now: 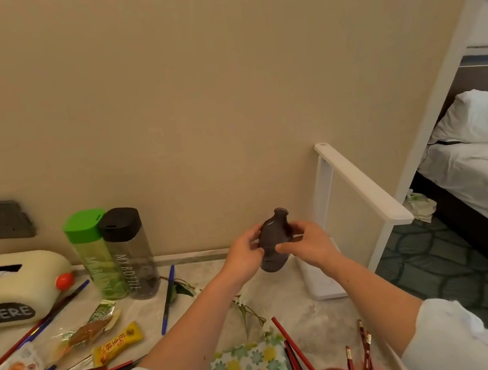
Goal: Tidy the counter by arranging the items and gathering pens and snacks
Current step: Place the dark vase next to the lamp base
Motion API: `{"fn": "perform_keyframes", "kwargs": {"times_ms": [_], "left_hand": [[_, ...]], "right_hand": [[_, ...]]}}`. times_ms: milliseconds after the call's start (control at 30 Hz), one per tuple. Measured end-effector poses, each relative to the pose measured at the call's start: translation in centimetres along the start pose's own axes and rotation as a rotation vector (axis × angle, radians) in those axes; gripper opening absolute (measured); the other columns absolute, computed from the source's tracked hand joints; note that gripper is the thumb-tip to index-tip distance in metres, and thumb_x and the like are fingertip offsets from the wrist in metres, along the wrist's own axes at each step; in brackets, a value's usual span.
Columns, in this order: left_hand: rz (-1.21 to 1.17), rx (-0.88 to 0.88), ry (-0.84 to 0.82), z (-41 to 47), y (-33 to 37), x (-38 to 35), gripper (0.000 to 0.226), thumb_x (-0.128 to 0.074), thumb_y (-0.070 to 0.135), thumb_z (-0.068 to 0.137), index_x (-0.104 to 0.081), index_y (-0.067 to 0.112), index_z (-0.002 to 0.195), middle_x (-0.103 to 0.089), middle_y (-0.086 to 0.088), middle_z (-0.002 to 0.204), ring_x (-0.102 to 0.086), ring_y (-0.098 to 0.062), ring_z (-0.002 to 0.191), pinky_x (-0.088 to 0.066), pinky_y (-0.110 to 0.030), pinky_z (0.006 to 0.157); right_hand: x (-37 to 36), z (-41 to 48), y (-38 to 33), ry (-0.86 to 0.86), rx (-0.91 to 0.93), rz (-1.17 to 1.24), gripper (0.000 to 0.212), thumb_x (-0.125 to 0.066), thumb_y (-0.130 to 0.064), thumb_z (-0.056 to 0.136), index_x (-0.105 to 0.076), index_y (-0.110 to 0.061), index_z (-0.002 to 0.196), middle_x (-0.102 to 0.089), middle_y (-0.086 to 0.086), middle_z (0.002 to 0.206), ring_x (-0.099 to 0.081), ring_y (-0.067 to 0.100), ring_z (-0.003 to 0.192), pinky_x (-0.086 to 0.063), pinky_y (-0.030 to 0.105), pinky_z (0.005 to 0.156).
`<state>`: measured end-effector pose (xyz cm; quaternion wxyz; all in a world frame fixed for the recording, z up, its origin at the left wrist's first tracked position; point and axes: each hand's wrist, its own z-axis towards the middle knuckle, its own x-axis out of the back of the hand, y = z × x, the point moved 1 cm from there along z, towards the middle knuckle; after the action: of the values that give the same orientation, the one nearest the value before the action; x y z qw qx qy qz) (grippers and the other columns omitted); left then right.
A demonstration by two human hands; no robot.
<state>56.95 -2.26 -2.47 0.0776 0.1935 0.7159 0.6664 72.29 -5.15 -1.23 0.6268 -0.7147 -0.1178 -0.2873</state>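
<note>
Above the tabletop [303, 312], both hands, left hand [244, 256] and right hand [307, 243], clasped a dark vase [275, 245], neck toward one o'clock; two bottles [113, 252] stood at nine o'clock, pens [167, 300] scattered beside them.

dark bottle [131, 255]: "MY BOTTLE" in white, reading down its side | green bottle [97, 257]: same wording, only "MY BO…" legible | tissue box [14, 287]: black label ending "HERE", start cut off | yellow snack packet [117, 343]: red Chinese characters, too small to read
</note>
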Motion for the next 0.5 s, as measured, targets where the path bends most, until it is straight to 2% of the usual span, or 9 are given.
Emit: {"fn": "perform_keyframes", "kwargs": {"times_ms": [133,200,267,367,500], "left_hand": [[0.018,0.048,-0.004,1.1,-0.5,-0.5,0.058,-0.048,-0.008,0.088,-0.048,0.036,0.124,-0.056,0.013,0.108,-0.054,-0.009,0.100,-0.046,-0.026,0.084],[0.018,0.057,-0.014,1.5,-0.8,-0.7,0.056,-0.051,-0.006,0.088,-0.047,0.040,0.119,-0.056,0.019,0.102,-0.054,-0.003,0.095,-0.045,-0.027,0.085],[0.022,0.060,-0.031,1.8,-1.0,-0.9,0.056,-0.052,-0.007,0.088,-0.047,0.041,0.118,-0.055,0.024,0.100,-0.052,0.005,0.091,-0.045,-0.027,0.085],[0.020,0.067,-0.057,2.1,-1.2,-1.2,0.058,-0.051,-0.009,0.087,-0.047,0.041,0.117,-0.055,0.025,0.100,-0.051,0.007,0.090,-0.045,-0.026,0.085],[0.014,0.068,-0.054,2.4,-1.3,-1.4,0.060,-0.045,-0.009,0.089,-0.045,0.041,0.121,-0.056,0.022,0.105,-0.054,0.003,0.094,-0.044,-0.023,0.082]], "right_hand": [[0.1,1.3,1.0,0.009,0.000,-0.067,0.061,-0.081,-0.021,0.070,-0.058,-0.014,0.126,-0.063,0.002,0.115,-0.062,0.020,0.100,-0.051,0.035,0.090],[0.3,1.7,1.3,0.011,-0.004,-0.093,0.060,-0.081,-0.022,0.070,-0.058,-0.016,0.125,-0.064,0.001,0.114,-0.062,0.020,0.099,-0.051,0.036,0.091],[0.4,2.0,1.5,0.019,-0.008,-0.109,0.059,-0.081,-0.022,0.069,-0.059,-0.017,0.124,-0.064,-0.001,0.112,-0.062,0.018,0.098,-0.051,0.034,0.088],[0.5,2.4,1.9,0.031,-0.011,-0.116,0.058,-0.081,-0.019,0.068,-0.060,-0.016,0.122,-0.065,0.000,0.111,-0.061,0.017,0.094,-0.048,0.029,0.083],[0.4,2.8,2.2,0.040,-0.009,-0.107,0.058,-0.081,-0.018,0.070,-0.060,-0.016,0.123,-0.065,0.002,0.113,-0.061,0.018,0.096,-0.049,0.029,0.085]]}}
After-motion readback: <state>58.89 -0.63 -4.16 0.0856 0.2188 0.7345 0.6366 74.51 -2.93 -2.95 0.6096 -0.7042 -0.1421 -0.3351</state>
